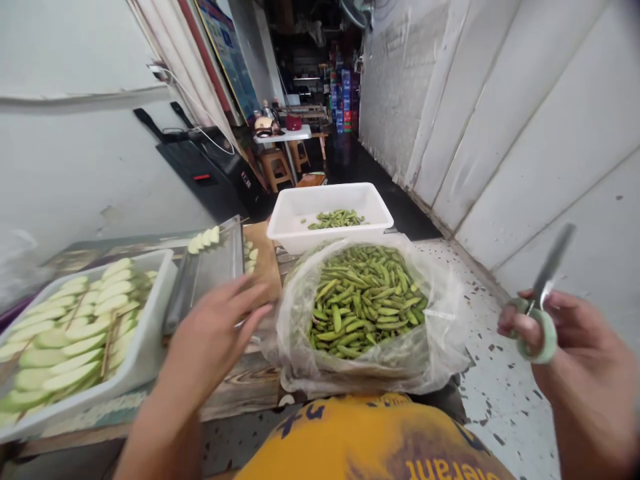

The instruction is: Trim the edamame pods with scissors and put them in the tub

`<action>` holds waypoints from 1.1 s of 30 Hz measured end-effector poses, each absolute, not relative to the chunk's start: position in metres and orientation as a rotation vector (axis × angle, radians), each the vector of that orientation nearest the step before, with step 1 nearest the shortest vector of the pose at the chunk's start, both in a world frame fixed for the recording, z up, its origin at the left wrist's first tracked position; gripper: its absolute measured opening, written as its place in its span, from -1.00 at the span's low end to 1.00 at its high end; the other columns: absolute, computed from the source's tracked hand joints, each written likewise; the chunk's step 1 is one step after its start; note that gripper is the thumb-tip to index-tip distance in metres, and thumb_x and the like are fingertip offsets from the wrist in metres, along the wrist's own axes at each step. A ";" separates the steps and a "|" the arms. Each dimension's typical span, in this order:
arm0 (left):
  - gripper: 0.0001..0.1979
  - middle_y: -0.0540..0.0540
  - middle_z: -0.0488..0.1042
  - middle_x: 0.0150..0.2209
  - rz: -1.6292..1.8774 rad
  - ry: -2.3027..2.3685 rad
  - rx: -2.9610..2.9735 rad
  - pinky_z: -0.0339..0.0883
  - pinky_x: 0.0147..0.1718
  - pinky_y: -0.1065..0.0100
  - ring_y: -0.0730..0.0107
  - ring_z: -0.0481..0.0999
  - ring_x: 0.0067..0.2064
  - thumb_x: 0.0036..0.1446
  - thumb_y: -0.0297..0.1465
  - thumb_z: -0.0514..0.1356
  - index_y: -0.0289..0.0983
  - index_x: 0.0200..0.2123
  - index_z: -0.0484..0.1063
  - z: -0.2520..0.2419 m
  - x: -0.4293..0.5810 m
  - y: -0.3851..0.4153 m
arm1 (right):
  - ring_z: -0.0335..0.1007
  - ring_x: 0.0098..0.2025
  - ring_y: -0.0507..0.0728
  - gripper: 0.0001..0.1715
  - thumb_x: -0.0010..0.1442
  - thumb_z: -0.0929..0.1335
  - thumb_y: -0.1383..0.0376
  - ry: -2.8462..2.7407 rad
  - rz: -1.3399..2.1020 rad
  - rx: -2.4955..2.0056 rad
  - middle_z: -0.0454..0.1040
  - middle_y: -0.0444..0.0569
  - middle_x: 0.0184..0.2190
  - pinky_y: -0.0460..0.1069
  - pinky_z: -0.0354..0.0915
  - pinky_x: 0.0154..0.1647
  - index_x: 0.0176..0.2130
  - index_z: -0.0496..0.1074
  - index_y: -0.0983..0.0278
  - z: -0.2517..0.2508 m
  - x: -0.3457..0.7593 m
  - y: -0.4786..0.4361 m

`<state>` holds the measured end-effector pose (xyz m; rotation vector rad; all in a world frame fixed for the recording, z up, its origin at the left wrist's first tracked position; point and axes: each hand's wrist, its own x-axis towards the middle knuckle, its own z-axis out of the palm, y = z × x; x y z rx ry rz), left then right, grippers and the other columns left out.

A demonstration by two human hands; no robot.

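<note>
Yellow shirt (370,433), nearest the viewer. Right hand (585,360), closed around green-handled scissors (543,300) with blades up, beyond the counter's (240,387) right edge. Left hand (213,337), open and empty, over the near edge just beside a plastic bag (300,347) of green pods (367,300). White tub (295,220) at the far edge.

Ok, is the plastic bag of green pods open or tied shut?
Open: the plastic bag has its mouth spread wide, with the green pods inside in plain view.
</note>
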<state>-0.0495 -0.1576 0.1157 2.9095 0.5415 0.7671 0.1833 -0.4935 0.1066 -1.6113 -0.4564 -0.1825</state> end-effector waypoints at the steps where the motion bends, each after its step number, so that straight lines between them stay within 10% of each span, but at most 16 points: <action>1: -0.69 -0.11 0.47 0.03 0.778 0.373 2.878 0.32 0.05 0.15 0.20 0.46 0.03 0.23 -0.22 0.05 -0.16 -0.08 0.48 0.124 -0.023 -0.164 | 0.35 -0.52 0.08 -0.56 -0.06 0.51 0.12 -0.529 -0.054 -1.555 0.44 -0.11 -0.46 -0.01 0.30 -0.50 -0.18 0.41 0.18 0.120 0.182 -0.479; 6: -0.80 -0.19 0.55 -0.25 0.255 -0.092 2.966 0.31 -0.10 0.20 0.18 0.49 -0.14 0.15 -0.37 0.16 -0.29 -0.21 0.54 0.117 0.098 -0.189 | 0.41 -0.36 0.12 -0.51 0.08 0.41 0.05 -0.847 0.427 -1.638 0.49 -0.04 -0.33 0.01 0.34 -0.35 -0.05 0.43 0.24 0.128 0.185 -0.393; 11: -0.82 -0.22 0.50 -0.23 0.102 -0.049 2.969 0.20 -0.10 0.11 0.05 0.42 -0.08 0.12 -0.33 0.19 -0.30 -0.28 0.54 0.090 0.124 -0.187 | 0.40 -0.20 0.24 -0.52 0.03 0.44 0.06 -1.068 -0.112 -2.109 0.52 0.08 -0.21 0.13 0.26 -0.11 -0.11 0.47 0.29 0.093 0.206 -0.373; 20: -0.77 -0.01 0.49 -0.48 0.218 0.203 2.009 0.20 -0.42 0.40 0.45 0.36 -0.48 0.18 -0.29 0.09 -0.29 -0.33 0.47 0.084 0.123 -0.183 | 0.42 -0.34 0.17 -0.58 0.09 0.38 0.04 -1.062 0.151 -2.415 0.55 -0.03 -0.31 -0.01 0.25 -0.33 -0.12 0.50 0.23 0.084 0.197 -0.383; 33: -0.79 -0.01 0.49 -0.48 0.068 0.079 2.039 0.20 -0.34 0.43 0.45 0.38 -0.41 0.12 -0.37 0.11 -0.32 -0.47 0.47 0.087 0.122 -0.184 | 0.08 -0.58 0.02 -0.59 0.03 0.38 -0.05 -1.005 0.504 -2.395 0.27 -0.18 -0.66 -0.08 0.00 -0.58 -0.37 0.55 0.23 0.098 0.200 -0.379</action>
